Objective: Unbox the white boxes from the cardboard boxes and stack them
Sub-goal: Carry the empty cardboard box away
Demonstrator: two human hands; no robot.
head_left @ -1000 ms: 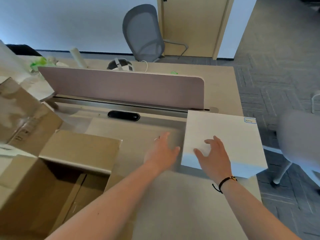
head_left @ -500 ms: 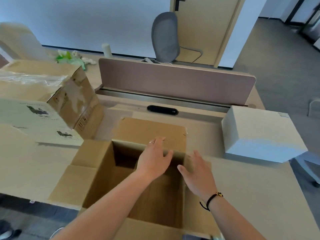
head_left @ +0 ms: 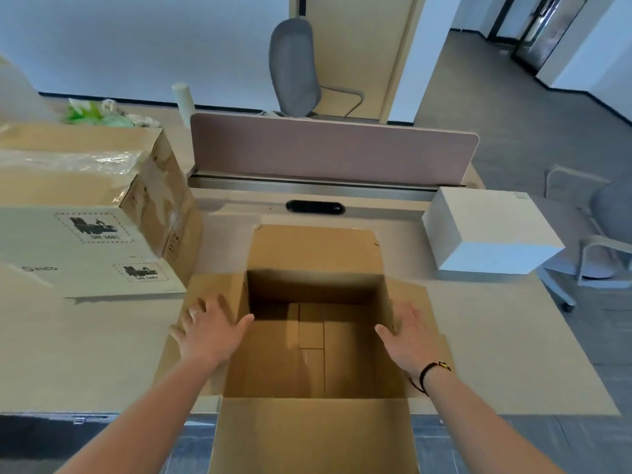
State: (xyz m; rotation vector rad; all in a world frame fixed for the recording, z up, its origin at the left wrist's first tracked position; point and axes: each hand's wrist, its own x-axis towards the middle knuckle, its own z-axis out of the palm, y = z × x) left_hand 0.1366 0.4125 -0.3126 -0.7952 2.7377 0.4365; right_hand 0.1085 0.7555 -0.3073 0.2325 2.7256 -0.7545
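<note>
The big open brown cardboard box [head_left: 313, 340] sits on the tan bench [head_left: 506, 354]. The left hand [head_left: 210, 331] and right hand [head_left: 408, 336] lie flat, fingers spread, on its side flaps. A white square box [head_left: 489, 234] rests on the bench, far right.

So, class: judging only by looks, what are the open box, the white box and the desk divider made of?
Open box: brown corrugated cardboard, matte; creased, folded flaps.
White box: probably smooth coated card, slightly satiny; crisp edges, no seams visible.
Divider: seemingly a fabric-covered panel, dull pinkish-brown, no glare, on a metal-looking rail.
</note>
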